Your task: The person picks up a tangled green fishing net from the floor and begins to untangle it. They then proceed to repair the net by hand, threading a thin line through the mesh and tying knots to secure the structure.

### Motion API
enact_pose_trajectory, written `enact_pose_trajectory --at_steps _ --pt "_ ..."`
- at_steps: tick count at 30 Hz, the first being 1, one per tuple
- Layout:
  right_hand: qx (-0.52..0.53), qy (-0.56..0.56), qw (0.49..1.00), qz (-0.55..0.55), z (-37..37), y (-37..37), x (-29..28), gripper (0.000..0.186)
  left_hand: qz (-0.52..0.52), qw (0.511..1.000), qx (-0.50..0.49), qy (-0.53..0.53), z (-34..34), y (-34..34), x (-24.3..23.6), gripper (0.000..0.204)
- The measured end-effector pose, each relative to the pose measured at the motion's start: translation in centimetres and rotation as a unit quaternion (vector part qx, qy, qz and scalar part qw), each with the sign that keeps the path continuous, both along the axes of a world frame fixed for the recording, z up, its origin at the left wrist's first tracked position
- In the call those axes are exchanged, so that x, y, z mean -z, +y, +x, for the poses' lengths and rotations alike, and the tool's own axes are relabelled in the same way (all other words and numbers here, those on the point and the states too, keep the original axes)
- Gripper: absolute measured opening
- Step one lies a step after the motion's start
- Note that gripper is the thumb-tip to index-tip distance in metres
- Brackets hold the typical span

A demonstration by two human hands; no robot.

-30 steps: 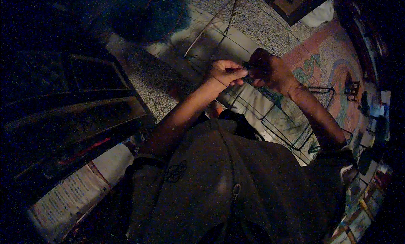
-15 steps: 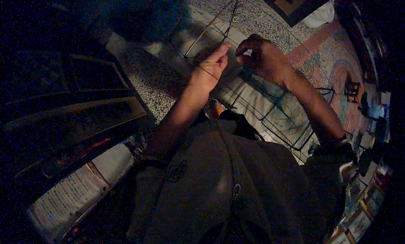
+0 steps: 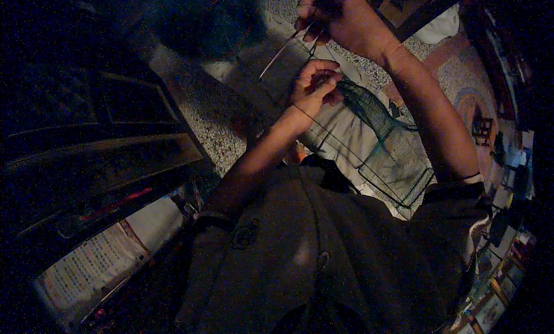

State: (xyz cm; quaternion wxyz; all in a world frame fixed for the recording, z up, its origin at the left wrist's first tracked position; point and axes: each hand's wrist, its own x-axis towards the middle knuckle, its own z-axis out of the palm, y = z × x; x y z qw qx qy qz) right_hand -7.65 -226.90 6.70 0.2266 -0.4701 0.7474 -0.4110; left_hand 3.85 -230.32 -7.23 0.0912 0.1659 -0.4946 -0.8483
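A wire frame [image 3: 279, 55] rises above a pale cloth [image 3: 340, 139], its thin bars partly hidden behind my right hand [image 3: 334, 17]. That hand is raised over the top of the frame with its fingers closed; what they pinch is too dark to make out. Lower and slightly left, my left hand [image 3: 316, 92] has its fingers curled together beside a dark green net [image 3: 369, 109]. Anything between those fingers is hidden. A thin dark cord or wire runs across my left wrist toward the lower right. The net spreads down to the right over the cloth.
Speckled floor [image 3: 208, 123] surrounds the cloth. Dark wooden furniture [image 3: 115, 155] stands at left, above a printed sheet [image 3: 98, 259]. A large dark bluish mass [image 3: 202, 22] lies at the far left, a white bag [image 3: 438, 27] at the far right. Several small objects line the right rim.
My right hand has moved up and away to the frame's top, covering it. My left hand has shifted right and a little nearer, from the frame's lower part to beside the net.
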Motion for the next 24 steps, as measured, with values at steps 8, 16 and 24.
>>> enact_pose_trajectory --at_steps 8,16,24 --pt "-0.04 -0.057 0.996 -0.063 -0.7 0.3 1.0 0.005 -0.003 0.997 0.073 0.019 0.2 -0.7 0.1 0.024" --pt "-0.054 -0.04 0.996 -0.061 1.1 -0.8 -0.2 0.003 -0.045 0.994 0.09 0.037 -0.9 -0.3 0.2 0.017" --pt "-0.087 0.008 0.98 -0.177 1.8 -1.3 -3.4 0.003 -0.153 0.984 0.041 0.083 -1.5 0.1 2.4 0.018"
